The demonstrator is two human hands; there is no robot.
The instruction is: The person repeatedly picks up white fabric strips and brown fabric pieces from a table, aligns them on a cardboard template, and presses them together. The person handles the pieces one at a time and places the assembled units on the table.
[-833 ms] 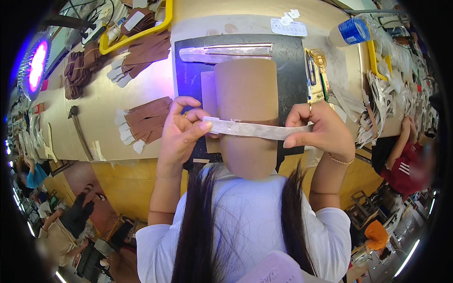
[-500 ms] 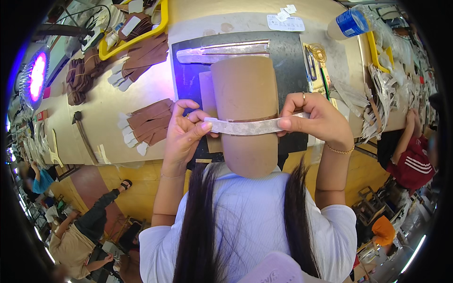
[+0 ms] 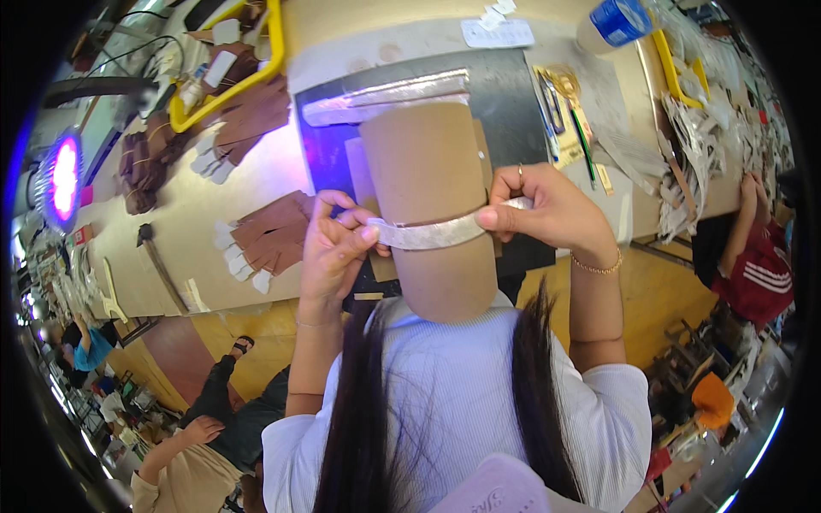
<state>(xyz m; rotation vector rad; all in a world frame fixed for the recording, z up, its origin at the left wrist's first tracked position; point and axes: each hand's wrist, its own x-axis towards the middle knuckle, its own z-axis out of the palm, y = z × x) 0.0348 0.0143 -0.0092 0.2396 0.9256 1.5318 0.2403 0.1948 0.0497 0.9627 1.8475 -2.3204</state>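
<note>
A pale silvery strip point(image 3: 432, 235) lies curved across a brown rounded form point(image 3: 423, 158), which stretches from the work mat toward my chest. Pinched between thumb and fingers of my left hand point(image 3: 335, 246) is the strip's left end. On the far side of the form, my right hand point(image 3: 547, 205) grips the strip near its other end, and a short tail sticks out past the fingers. A thin dark brown edge shows along the strip's upper side. What lies beneath the strip is hidden.
More silvery strips point(image 3: 389, 96) rest on the dark mat point(image 3: 505, 90). Brown pieces with white tips point(image 3: 272, 229) and a hammer point(image 3: 160, 267) lie left, below a yellow tray point(image 3: 276, 38). A green pencil point(image 3: 582, 135) and a blue-labelled container point(image 3: 617, 24) are right. Other people sit on both sides.
The view has tilted slightly, shifting the table. My right hand has drawn closer to the form, and the strip now curves upward to the right, closer against its surface. Both hands keep their pinch.
</note>
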